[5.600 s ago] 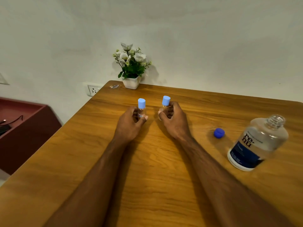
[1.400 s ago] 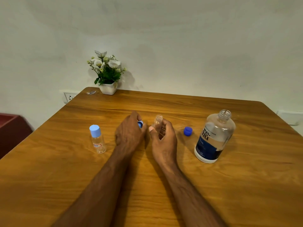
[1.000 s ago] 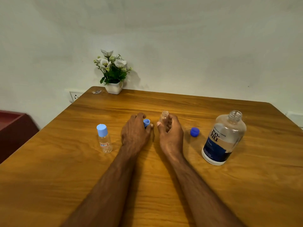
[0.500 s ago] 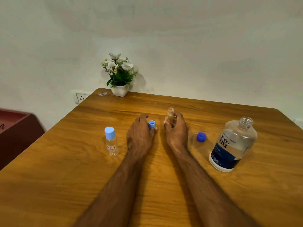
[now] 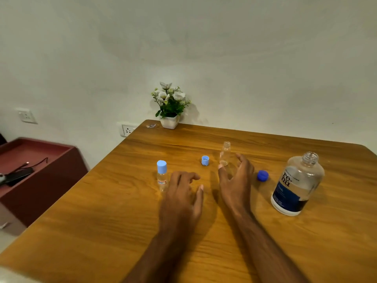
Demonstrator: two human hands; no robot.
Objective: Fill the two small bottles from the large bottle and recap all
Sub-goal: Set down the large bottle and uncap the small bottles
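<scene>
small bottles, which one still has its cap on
The small bottle beside the left hand wears its light blue cap. The one by the right hand is open, its cap on the table.

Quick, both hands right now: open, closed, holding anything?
Left hand: open, holding nothing, beside the capped small clear plastic bottle.
Right hand: open, holding nothing, just behind the uncapped small clear bottle.

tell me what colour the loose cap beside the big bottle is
Dark blue cap, seen in the head view.
</scene>
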